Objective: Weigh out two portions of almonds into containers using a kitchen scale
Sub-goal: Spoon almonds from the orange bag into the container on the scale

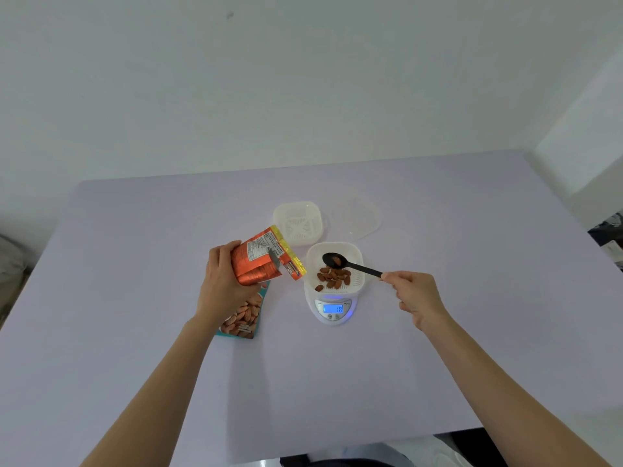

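From the head view, the kitchen scale (333, 306) sits on the lilac table (135, 264), its blue display lit. On the scale rests a white container (357, 264) holding a small heap of almonds (333, 279). Left of the scale, the left hand (224, 281) wraps fingers and thumb around an orange foil bag (263, 256), tilted with its mouth toward the container. Right of the scale, the right hand (416, 294) pinches the end of a black spoon (350, 263), whose bowl hovers over the container carrying an almond. Behind the scale stand a second white container (297, 224) and a clear lid (355, 215). An almond packet (242, 318) lies flat, left of the scale.
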